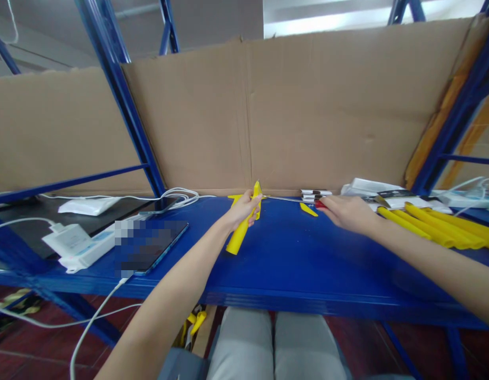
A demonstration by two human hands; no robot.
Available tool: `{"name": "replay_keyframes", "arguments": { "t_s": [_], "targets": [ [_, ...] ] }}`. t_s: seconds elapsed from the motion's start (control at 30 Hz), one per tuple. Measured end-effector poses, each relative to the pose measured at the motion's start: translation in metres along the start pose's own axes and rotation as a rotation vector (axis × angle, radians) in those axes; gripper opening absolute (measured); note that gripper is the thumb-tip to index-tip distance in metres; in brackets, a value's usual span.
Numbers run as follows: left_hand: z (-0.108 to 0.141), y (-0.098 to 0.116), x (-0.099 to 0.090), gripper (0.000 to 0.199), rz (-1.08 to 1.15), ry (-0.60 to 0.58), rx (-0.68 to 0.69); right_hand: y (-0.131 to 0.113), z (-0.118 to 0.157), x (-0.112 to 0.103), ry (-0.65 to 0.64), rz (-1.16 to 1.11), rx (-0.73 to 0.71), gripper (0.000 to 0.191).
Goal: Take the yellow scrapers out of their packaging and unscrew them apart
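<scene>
My left hand (245, 207) is closed around a yellow tool with a tube-like handle (237, 240); its upper end sticks up past my fingers. In my right hand (343, 212) is a screwdriver with a red handle (320, 204), my fingers wrapped over most of it. The thin metal shaft (286, 199) points left, and its tip meets or nearly meets the yellow tool. Between the hands, close to the red handle, lies a small flat yellow piece (308, 210). Another yellow part (235, 198) shows behind my left hand.
A tablet or phone (157, 247) and a white power strip (94, 245) with cables lie at the left of the blue shelf (291, 264). Several yellow tubes (434, 227) and white packets (371, 187) are at the right. A cardboard panel (307, 116) stands behind.
</scene>
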State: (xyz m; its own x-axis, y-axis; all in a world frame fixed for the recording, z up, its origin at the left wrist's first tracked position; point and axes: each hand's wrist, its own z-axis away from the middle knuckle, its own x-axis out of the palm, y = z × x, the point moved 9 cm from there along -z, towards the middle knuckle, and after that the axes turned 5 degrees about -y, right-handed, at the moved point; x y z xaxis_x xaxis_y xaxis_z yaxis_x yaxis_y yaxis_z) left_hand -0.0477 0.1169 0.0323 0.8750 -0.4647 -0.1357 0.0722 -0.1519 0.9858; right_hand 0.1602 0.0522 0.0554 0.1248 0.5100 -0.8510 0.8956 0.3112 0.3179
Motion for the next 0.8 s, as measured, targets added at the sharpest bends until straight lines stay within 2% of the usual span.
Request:
{"name": "replay_keyframes", "arguments": {
  "t_s": [0.1,0.3,0.47,0.6,0.8],
  "targets": [
    [0.0,0.001,0.005,0.017,0.035,-0.003,0.016,0.004,0.005,0.0,-0.023,0.046,0.048,0.034],
    [-0.001,0.004,0.008,0.018,0.041,-0.017,0.056,0.0,0.008,0.023,-0.226,-0.077,0.187,0.029],
    [0.0,0.009,-0.003,0.019,0.012,0.004,0.101,-0.01,-0.003,0.018,-0.182,-0.119,0.12,0.03],
    [0.001,0.013,-0.009,0.021,0.032,-0.003,0.117,-0.008,-0.009,0.023,-0.155,-0.207,0.084,0.033],
    [0.002,0.011,-0.003,0.019,0.012,-0.022,0.069,0.002,-0.004,0.025,-0.07,-0.174,0.147,0.024]
  ]
}}
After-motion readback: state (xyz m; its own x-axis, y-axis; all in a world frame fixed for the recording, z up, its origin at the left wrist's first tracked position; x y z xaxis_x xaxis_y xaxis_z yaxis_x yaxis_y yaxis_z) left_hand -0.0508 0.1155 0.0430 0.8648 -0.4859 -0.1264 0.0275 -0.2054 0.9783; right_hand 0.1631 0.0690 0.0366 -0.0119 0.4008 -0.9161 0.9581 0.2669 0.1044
